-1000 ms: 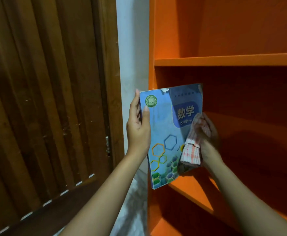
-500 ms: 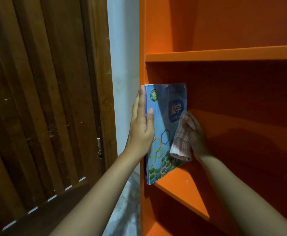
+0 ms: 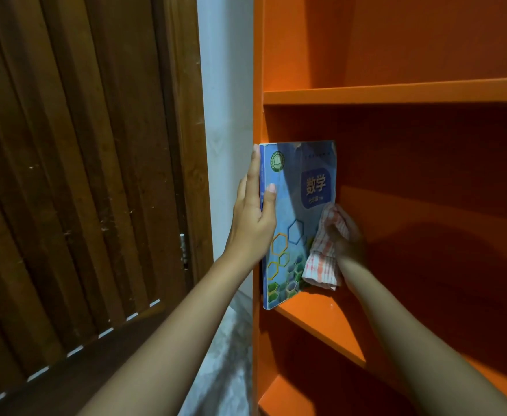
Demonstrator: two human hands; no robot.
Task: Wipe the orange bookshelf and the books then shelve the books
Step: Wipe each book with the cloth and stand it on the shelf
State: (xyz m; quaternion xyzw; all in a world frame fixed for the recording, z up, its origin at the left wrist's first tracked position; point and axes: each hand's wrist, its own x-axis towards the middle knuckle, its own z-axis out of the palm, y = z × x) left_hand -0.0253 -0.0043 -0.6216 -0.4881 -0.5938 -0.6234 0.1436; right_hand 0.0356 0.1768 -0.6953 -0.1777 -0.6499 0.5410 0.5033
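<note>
The book (image 3: 297,223) has gone from mid-air to standing on the bookshelf (image 3: 396,93), nearly shelved. The left hand (image 3: 253,226) pinches its spine between fingers and thumb. The right hand (image 3: 350,240) clutches the cloth (image 3: 321,262) against its cover.

The book (image 3: 294,211) has swung from a tilt in front of the bookshelf (image 3: 306,40) to upright, its foot now on the shelf (image 3: 321,319) at the left end, spine turned toward the camera (a second ago only the cover showed). The left hand (image 3: 255,223) lies straighter along the spine. The right hand (image 3: 348,238) and cloth (image 3: 321,259) have gone deeper in
</note>
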